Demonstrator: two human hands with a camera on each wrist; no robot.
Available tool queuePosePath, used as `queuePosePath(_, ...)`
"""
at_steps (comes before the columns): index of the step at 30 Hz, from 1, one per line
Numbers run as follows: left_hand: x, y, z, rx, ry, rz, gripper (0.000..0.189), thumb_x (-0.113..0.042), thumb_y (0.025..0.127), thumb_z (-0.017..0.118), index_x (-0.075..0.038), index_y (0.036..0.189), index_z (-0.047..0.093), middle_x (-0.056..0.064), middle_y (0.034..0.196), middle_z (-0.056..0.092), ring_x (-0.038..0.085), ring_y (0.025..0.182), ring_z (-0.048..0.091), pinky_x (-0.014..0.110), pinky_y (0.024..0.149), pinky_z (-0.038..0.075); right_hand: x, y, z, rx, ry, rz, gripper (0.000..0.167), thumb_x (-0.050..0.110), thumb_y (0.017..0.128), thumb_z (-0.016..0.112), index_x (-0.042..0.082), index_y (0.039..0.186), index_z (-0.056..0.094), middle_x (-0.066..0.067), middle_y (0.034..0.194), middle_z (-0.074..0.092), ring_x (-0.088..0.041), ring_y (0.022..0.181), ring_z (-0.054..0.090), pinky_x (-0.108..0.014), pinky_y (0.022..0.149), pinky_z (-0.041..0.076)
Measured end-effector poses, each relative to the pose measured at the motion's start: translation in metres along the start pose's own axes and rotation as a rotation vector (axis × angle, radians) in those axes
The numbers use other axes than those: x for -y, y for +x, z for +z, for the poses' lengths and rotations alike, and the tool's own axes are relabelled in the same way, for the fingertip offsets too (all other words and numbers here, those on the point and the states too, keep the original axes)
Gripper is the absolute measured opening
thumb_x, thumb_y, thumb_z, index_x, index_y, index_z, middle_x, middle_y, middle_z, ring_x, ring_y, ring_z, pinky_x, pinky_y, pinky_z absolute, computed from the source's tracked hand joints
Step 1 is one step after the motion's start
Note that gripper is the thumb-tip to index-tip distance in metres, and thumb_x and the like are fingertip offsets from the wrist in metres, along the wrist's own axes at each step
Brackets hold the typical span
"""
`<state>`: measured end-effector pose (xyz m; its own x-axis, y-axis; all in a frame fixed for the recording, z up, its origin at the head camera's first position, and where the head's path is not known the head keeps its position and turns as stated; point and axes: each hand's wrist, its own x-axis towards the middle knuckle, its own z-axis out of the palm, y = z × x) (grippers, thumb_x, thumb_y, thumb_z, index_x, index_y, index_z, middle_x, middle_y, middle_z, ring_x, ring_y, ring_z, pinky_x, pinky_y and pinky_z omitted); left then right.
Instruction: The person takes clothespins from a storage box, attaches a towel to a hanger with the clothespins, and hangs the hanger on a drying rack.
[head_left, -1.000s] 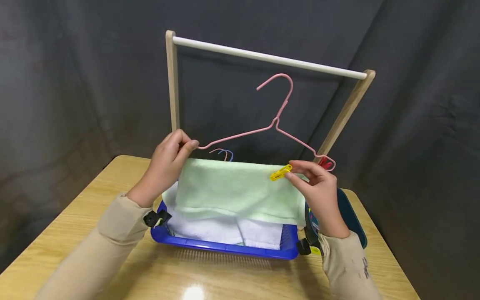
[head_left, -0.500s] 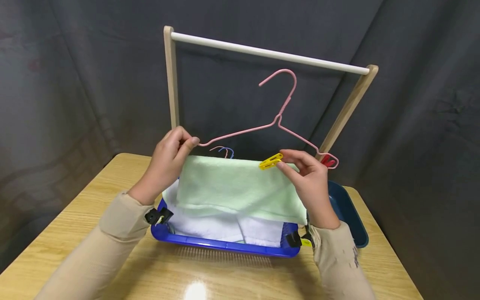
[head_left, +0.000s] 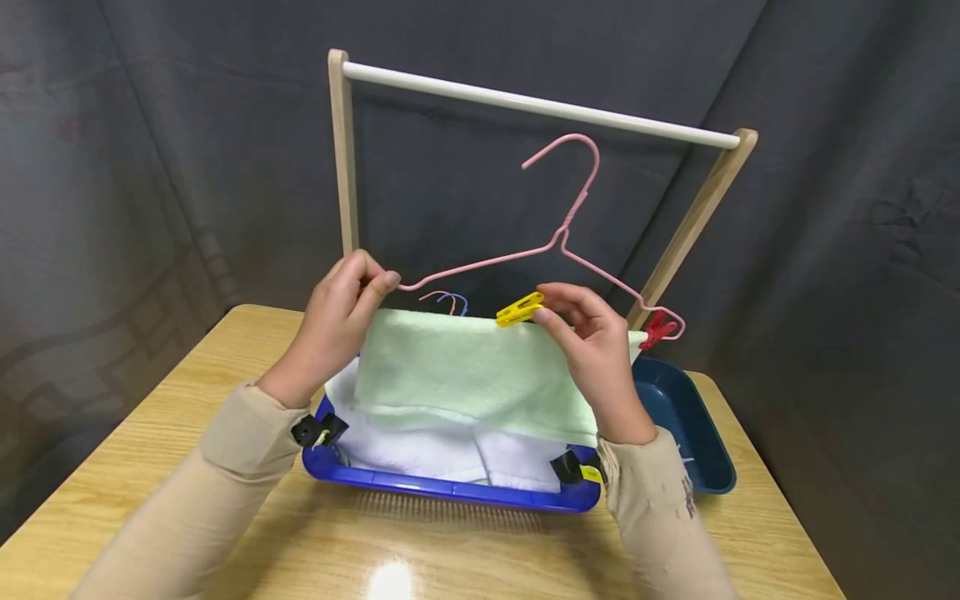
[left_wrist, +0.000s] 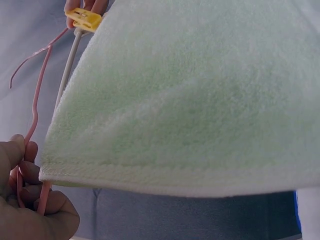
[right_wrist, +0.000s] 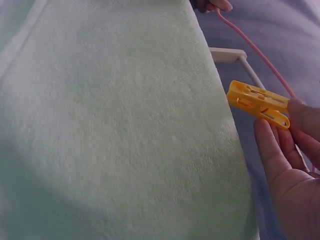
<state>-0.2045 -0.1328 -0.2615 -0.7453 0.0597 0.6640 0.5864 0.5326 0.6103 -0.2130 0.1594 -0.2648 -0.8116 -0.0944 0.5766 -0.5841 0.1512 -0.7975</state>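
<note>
My left hand (head_left: 347, 312) grips the left end of a pink wire clothes hanger (head_left: 480, 265), its hook tilted up to the right. Over the hanger's lower bar drapes a pale green towel (head_left: 450, 367). A red clothespin (head_left: 657, 328) clips the towel near the hanger's right corner. Between thumb and fingers, my right hand (head_left: 596, 358) pinches a yellow clothespin (head_left: 519, 310) at the towel's top edge, right of its middle. In the right wrist view the yellow clothespin (right_wrist: 257, 102) lies right at the towel's edge, its handle ends between the fingertips.
Below the towel, a blue basket (head_left: 450, 493) holds white cloths (head_left: 420, 450). Behind stands a rack with wooden posts and a white rail (head_left: 540, 106). Hooks of other hangers (head_left: 453, 300) show behind the towel. A dark teal tray (head_left: 716, 450) sits at right on the wooden table (head_left: 300, 550).
My right hand has carried the yellow clothespin left and up, from in front of the towel to its top edge. The left hand and hanger have barely shifted. The red clothespin shows more fully.
</note>
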Motion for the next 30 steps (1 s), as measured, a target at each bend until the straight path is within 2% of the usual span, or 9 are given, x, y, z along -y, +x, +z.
queuePosePath(10, 0.000, 0.000, 0.001, 0.005, -0.006, -0.006, 0.021, -0.015, 0.104, 0.056, -0.002, 0.088, 0.051, 0.009, 0.082, 0.044, 0.020, 0.074, 0.040, 0.030, 0.066, 0.032, -0.001, 0.004, 0.020, 0.040, 0.053, -0.015, 0.027, -0.003, 0.096, 0.067, -0.007, 0.122, 0.064, -0.006, 0.112, 0.065, -0.016, 0.098, 0.064, -0.021, 0.084, 0.053)
queuePosePath(16, 0.000, 0.000, 0.001, 0.009, -0.008, -0.006, 0.021, -0.014, 0.105, 0.056, -0.002, 0.088, 0.050, 0.009, 0.082, 0.043, 0.020, 0.074, 0.040, 0.030, 0.065, 0.032, -0.004, 0.006, 0.028, 0.012, 0.054, -0.103, 0.026, -0.007, 0.093, 0.067, -0.009, 0.119, 0.065, -0.006, 0.110, 0.066, -0.016, 0.098, 0.064, -0.021, 0.084, 0.053)
queuePosePath(21, 0.000, 0.000, 0.002, 0.002, -0.011, 0.001, 0.021, -0.014, 0.104, 0.056, -0.002, 0.088, 0.050, 0.009, 0.081, 0.043, 0.020, 0.074, 0.040, 0.030, 0.066, 0.032, -0.005, 0.008, 0.038, -0.001, 0.059, -0.190, 0.024, -0.008, 0.092, 0.068, -0.010, 0.116, 0.066, -0.012, 0.109, 0.066, -0.018, 0.100, 0.064, -0.025, 0.085, 0.054)
queuePosePath(30, 0.000, 0.000, 0.005, -0.005, -0.022, 0.004, 0.020, -0.011, 0.103, 0.059, -0.001, 0.087, 0.050, 0.009, 0.081, 0.044, 0.020, 0.075, 0.041, 0.030, 0.067, 0.032, -0.005, 0.008, 0.054, -0.002, 0.082, -0.233, 0.023, -0.008, 0.090, 0.070, -0.010, 0.112, 0.067, -0.019, 0.108, 0.065, -0.018, 0.099, 0.064, -0.025, 0.085, 0.054)
